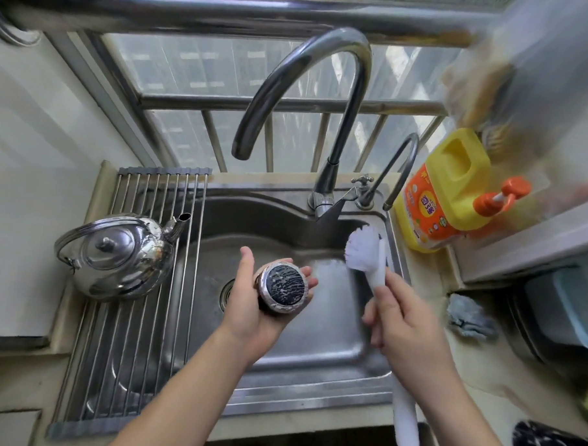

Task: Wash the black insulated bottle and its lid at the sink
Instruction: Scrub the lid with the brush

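left hand (248, 308) fingers cupped around soapy lid (285, 284) | right hand (402, 325) fingers clamped on white brush (365, 249) | over sink (312, 392)

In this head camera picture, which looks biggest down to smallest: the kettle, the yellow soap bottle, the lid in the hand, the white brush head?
Largest: kettle and yellow soap bottle, about alike, so no ranking between them.
Next: lid.
Smallest: brush head, only slightly smaller than the lid.
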